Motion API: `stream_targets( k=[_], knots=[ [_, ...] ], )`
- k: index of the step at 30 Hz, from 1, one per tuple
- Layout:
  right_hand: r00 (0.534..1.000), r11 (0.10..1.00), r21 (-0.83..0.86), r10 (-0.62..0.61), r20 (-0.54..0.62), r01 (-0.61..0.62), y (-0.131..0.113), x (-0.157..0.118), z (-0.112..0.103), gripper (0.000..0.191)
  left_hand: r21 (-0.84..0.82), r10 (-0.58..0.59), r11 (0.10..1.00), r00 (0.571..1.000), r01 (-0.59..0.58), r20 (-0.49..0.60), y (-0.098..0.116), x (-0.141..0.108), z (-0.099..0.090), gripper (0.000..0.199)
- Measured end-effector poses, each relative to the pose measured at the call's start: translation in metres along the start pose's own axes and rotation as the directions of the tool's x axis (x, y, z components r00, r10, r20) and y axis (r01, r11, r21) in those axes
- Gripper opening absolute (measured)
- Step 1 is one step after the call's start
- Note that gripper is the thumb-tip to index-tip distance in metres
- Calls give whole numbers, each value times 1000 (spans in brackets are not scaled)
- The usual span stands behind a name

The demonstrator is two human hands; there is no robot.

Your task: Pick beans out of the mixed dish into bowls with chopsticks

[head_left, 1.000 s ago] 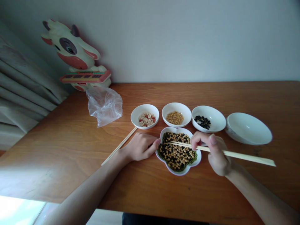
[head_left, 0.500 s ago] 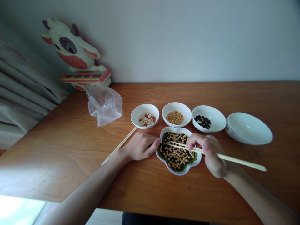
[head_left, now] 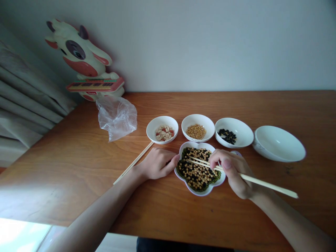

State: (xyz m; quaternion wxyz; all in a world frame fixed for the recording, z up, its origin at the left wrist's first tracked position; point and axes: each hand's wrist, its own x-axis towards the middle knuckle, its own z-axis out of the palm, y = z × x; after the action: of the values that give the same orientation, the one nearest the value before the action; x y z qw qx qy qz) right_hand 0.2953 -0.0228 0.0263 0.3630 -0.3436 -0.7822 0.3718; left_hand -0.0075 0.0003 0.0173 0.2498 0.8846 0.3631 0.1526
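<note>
A flower-shaped dish [head_left: 194,192] holds a mix of tan soybeans, black beans and small green beans. My left hand [head_left: 160,163] lies at its left side, fingers curled and thumb against the rim, gripping the edge. In my right hand [head_left: 235,171] is a pair of chopsticks [head_left: 267,184], held over the dish. Their tips are slightly apart among the beans on the left; whether a bean sits between them I cannot tell. Behind the dish stand a bowl of pale flat seeds and reddish pieces [head_left: 149,134], a soybean bowl [head_left: 185,131] and a black-bean bowl [head_left: 244,134].
A white bowl [head_left: 279,143] with nothing visible inside stands at the right. Another pair of chopsticks [head_left: 133,163] lies beside my left forearm. Farther back are a crumpled clear plastic bag [head_left: 118,119] and a cow-shaped toy keyboard [head_left: 89,66] against the wall.
The chopstick tips have shifted slightly left and their back ends have dipped a little, as my right hand tilts. My left hand and the dish stay put.
</note>
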Motion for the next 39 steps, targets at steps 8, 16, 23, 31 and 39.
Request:
stream_targets(
  k=[8,16,23,31,39],
  knots=[
    [1000,998,-70,8,30,-6,-5,4,-3,31,3,8,1000,1000,-8,-8,-1,0,1,48],
    [999,991,-124,40,-36,-44,-15,7,-6,35,4,3,1000,1000,-3,-3,-1,0,1,47],
    [997,997,-35,75,5,-75,-8,4,-11,44,23,13,1000,1000,-13,-5,-1,1,2,47],
    [996,998,-28,66,52,-65,-8,3,-11,52,10,0,1000,1000,0,-2,-1,0,1,48],
    [999,999,-11,42,34,-42,-5,3,-5,45,15,3,1000,1000,-3,-13,0,1,1,48]
  ],
)
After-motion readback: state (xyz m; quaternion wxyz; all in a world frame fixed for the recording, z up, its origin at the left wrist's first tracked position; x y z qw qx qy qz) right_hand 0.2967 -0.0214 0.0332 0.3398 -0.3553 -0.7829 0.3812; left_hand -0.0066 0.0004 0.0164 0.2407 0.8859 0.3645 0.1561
